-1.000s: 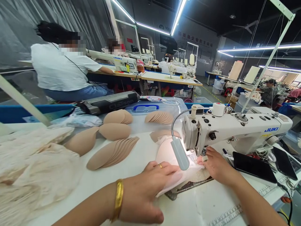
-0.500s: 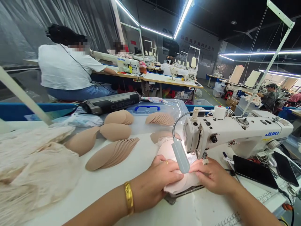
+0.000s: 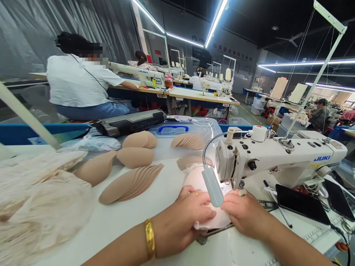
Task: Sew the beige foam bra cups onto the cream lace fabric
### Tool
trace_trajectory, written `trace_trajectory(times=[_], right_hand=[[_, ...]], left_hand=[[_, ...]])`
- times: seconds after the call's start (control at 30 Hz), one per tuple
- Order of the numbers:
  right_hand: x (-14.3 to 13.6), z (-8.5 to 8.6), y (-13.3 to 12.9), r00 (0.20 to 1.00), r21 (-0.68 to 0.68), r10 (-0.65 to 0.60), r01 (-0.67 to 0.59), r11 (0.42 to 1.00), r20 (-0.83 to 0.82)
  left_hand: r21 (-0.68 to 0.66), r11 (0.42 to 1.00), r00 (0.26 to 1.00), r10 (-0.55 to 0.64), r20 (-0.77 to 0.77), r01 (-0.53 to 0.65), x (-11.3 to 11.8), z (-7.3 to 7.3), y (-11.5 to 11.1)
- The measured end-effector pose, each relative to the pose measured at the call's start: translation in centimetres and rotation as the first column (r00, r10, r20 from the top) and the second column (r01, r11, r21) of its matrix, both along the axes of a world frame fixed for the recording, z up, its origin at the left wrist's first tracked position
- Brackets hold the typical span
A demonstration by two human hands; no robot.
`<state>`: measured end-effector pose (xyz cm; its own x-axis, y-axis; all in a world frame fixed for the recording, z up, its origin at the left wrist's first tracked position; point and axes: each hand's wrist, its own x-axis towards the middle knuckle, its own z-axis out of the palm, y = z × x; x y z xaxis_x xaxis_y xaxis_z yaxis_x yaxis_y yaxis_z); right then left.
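Note:
A pale pink fabric piece (image 3: 217,220) lies under the head of a white sewing machine (image 3: 288,151). My left hand (image 3: 185,218) rests on the left side of the fabric, fingers bent and pressed down on it. At the fabric's right edge, my right hand (image 3: 246,212) has its fingers together, pinching or pressing the cloth close to the needle area. A grey lamp (image 3: 213,186) on a bendy neck hangs over the fabric and hides part of it, along with some fingertips. The needle itself cannot be made out.
Fanned beige pads (image 3: 130,184) lie on the white table left of the fabric, with more behind. Cream lace fabric (image 3: 52,210) fills the far left. Behind stands a clear lidded box (image 3: 194,127). A black phone (image 3: 302,203) lies at right. A person in white sits beyond.
My right hand has shifted slightly left and down, closer to my left hand. The fabric's lower right part is more covered by it. The view has tilted slightly.

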<state>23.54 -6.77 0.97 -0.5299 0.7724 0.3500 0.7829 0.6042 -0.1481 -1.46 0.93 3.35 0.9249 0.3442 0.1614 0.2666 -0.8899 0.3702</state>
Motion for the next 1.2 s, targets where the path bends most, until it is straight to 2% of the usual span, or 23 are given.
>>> trace_trajectory(times=[0.13,0.23,0.33,0.47,0.57,0.63,0.83,0.97,1.2], right_hand=[[0.0,-0.8,0.9,0.986,-0.004,-0.167,0.167,0.986,0.012],[0.4,-1.0,1.2,0.977,0.048,-0.215,0.215,0.976,0.003],[1.0,-0.7,0.9,0.991,0.043,-0.122,0.124,0.991,-0.058],[1.5,0.3,0.4,0.99,-0.067,0.01,-0.02,0.998,-0.144],[1.5,0.9,0.2,0.959,-0.12,0.01,-0.046,0.992,-0.285],[1.3,1.1,0.3,0.943,-0.109,-0.003,-0.035,0.993,-0.331],[0.8,0.2,0.9,0.99,-0.026,-0.066,0.063,0.998,-0.123],[1.0,-0.5,0.8,0.989,0.03,-0.135,0.138,0.99,-0.067],[1.0,-0.7,0.9,0.986,0.041,-0.155,0.157,0.987,-0.054]], left_hand=[[0.015,0.999,0.999,0.049,-0.017,-0.049,1.0,-0.9,1.7],[0.064,0.996,0.998,0.069,0.0,-0.069,1.4,-1.4,2.2],[0.085,0.996,0.999,0.036,0.007,-0.036,1.1,-1.6,2.1],[0.124,0.992,1.0,0.015,0.015,-0.017,0.6,-1.3,1.8],[0.157,0.988,1.0,0.012,0.028,-0.016,0.5,-1.3,1.9],[0.161,0.987,0.999,-0.004,0.035,-0.002,0.6,-1.4,2.0],[0.198,0.98,0.998,-0.026,0.065,0.012,0.6,-2.3,2.8],[0.233,0.972,0.994,-0.033,0.104,0.008,0.7,-2.6,3.1],[0.18,0.984,0.979,-0.048,0.196,0.012,1.1,-1.6,2.8]])
